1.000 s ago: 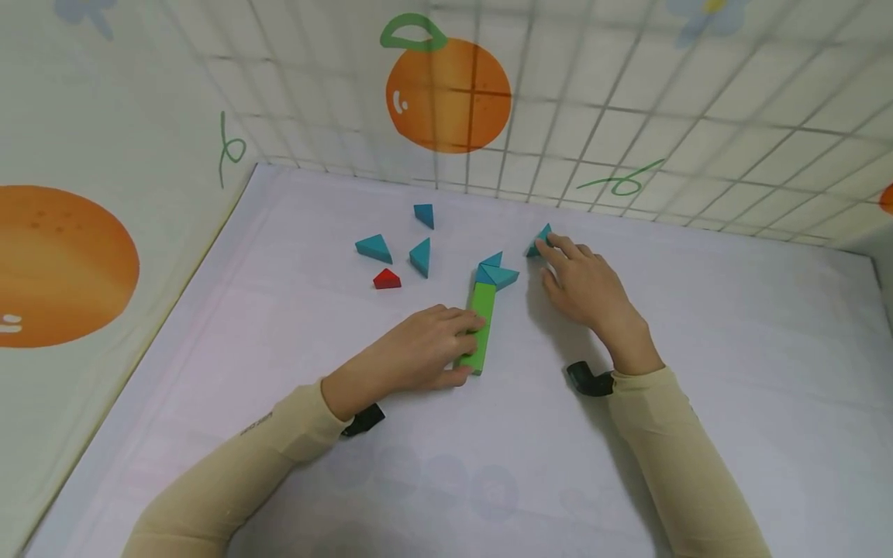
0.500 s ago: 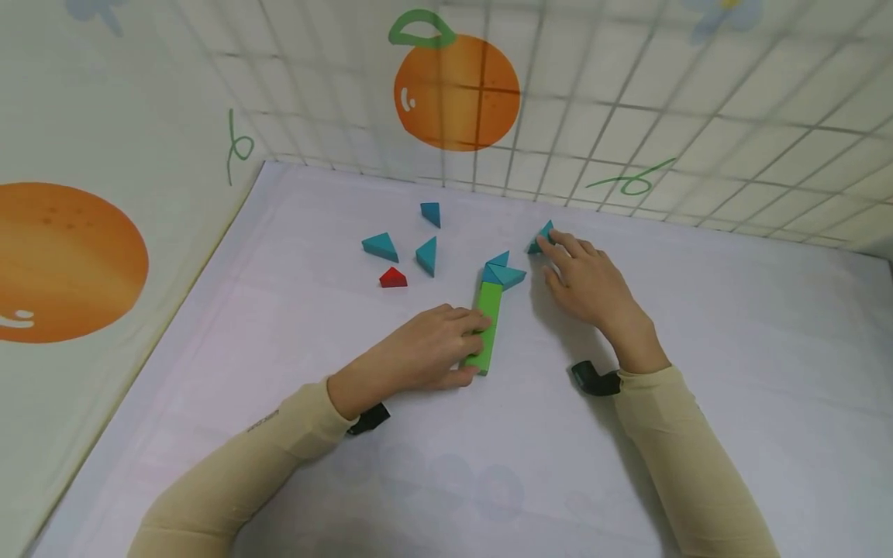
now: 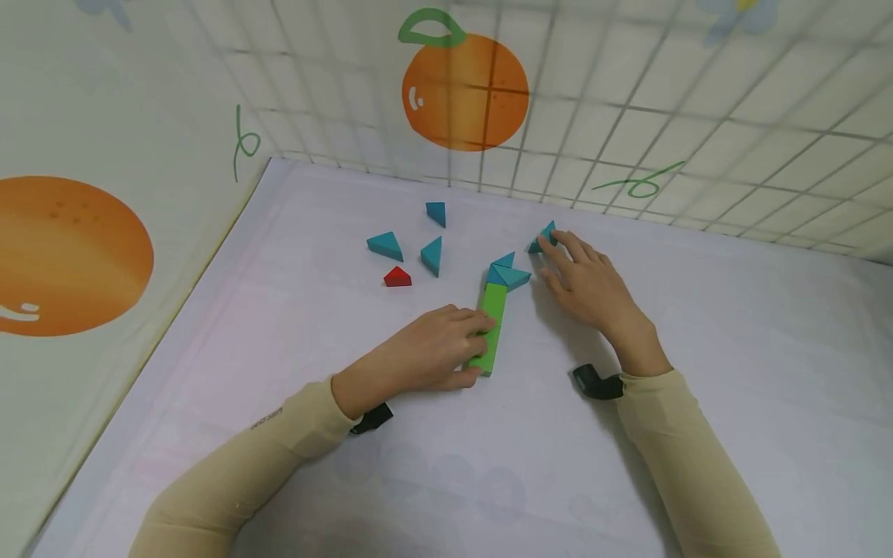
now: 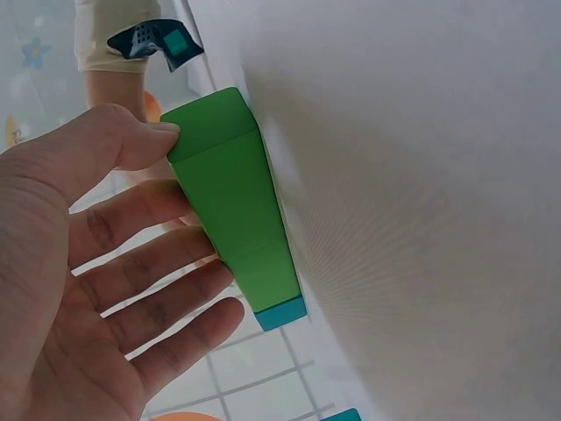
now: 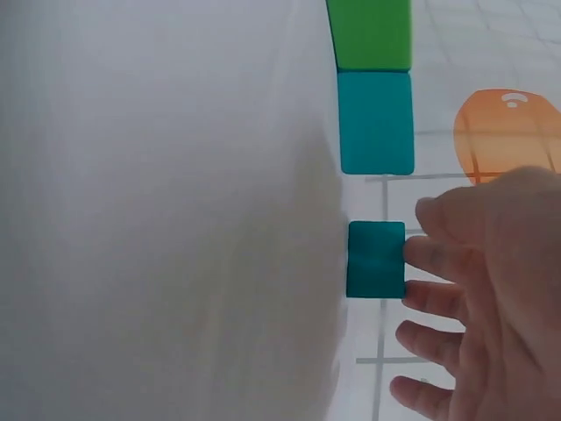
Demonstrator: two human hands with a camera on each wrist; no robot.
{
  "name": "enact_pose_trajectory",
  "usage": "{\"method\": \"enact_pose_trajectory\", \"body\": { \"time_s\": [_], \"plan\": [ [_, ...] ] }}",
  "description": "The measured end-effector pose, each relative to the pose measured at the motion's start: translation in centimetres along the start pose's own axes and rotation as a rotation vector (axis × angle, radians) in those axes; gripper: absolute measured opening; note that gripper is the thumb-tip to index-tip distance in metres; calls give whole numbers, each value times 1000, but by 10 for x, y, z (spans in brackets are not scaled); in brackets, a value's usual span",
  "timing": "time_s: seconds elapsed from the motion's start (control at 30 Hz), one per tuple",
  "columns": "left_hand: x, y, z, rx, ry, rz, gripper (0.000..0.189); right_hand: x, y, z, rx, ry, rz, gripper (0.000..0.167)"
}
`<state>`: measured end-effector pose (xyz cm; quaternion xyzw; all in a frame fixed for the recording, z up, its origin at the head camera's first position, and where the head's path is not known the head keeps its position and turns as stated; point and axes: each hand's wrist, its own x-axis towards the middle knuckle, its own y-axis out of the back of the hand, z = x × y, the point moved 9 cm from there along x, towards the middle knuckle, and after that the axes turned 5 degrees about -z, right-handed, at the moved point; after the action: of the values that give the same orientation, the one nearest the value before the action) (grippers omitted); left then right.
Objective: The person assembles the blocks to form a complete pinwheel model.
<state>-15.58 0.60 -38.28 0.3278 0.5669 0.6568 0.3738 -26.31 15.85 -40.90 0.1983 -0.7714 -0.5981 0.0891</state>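
Note:
My left hand (image 3: 436, 349) rests on a long green block (image 3: 496, 298) lying on the table. In the left wrist view the thumb touches the block's near end, and the fingers lie fairly straight along it. Several small blue triangular blocks (image 3: 514, 278) sit together at the green block's far end. My right hand (image 3: 589, 283) touches a separate blue triangular block (image 5: 375, 260) with its fingertips, to the right of that group. Its fingers look relaxed in the right wrist view, and a small gap parts this block from the joined ones.
To the left lie three loose blue triangular blocks (image 3: 385, 245) and a red block (image 3: 398, 277). A white cloth (image 3: 544, 480) covers the table. Behind it rises a wall covering (image 3: 335, 101) with a grid and printed oranges. Black devices (image 3: 596, 382) are at both wrists.
The head view has shifted slightly, so everything appears a little further right. Both hands and the blocks keep nearly the same places relative to each other.

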Motion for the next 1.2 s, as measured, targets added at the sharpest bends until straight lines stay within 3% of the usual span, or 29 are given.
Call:
{"method": "enact_pose_trajectory", "body": {
  "time_s": [0.33, 0.57, 1.2],
  "plan": [
    [-1, 0, 1, -1, -1, 9, 21, -2, 8, -7, -2, 31, 54, 51],
    [0, -1, 1, -5, -1, -10, 23, -2, 3, -7, 31, 13, 11, 51],
    [1, -2, -2, 6, 4, -36, 23, 7, -12, -24, 113, 60, -39, 58]
  ]
}}
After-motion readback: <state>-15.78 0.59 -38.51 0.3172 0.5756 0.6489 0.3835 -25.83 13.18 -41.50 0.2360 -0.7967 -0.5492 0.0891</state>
